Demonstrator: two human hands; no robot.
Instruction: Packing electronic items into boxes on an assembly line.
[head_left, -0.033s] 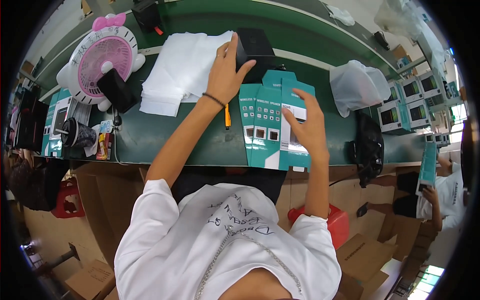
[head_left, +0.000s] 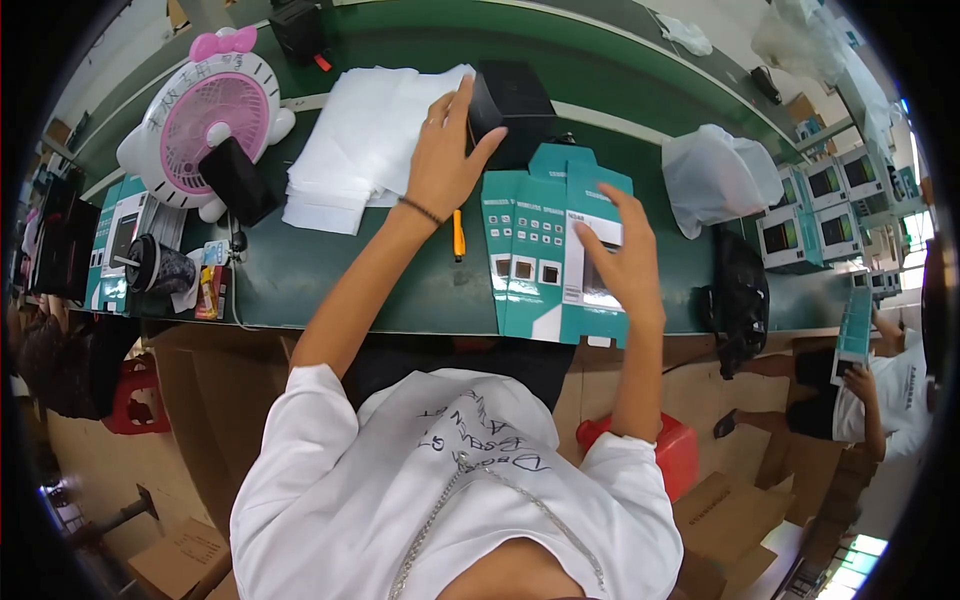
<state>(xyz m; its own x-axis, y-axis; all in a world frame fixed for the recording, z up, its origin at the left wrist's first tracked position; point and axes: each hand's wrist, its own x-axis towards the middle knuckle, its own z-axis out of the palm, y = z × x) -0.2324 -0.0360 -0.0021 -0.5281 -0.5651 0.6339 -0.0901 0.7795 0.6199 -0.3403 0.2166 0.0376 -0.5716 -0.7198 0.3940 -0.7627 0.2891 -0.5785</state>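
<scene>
My left hand (head_left: pixel 445 160) is at the left side of a black box (head_left: pixel 512 92), thumb spread from the fingers. Its fingertips are beside the box; whether they touch it I cannot tell. Under that hand lies a stack of white sheets or bags (head_left: pixel 345 140). My right hand (head_left: pixel 630 265) hovers at the right edge of several overlapping flat teal cartons (head_left: pixel 535 225), index finger and thumb apart, nothing between them. Between my forearms, an orange pen-like tool (head_left: pixel 458 236) rests on the green table (head_left: pixel 370 285).
At left stand a pink-and-white fan (head_left: pixel 215 115), a black phone (head_left: pixel 238 180) and a dark lidded cup (head_left: pixel 160 268). To the right are a white plastic bag (head_left: pixel 715 180), a black bag (head_left: pixel 738 300) and stacked boxed goods (head_left: pixel 825 215). A person (head_left: pixel 895 390) holds a teal carton farther right.
My right hand has shifted slightly to the right over the teal cartons. My left hand has drawn back a little from the black box.
</scene>
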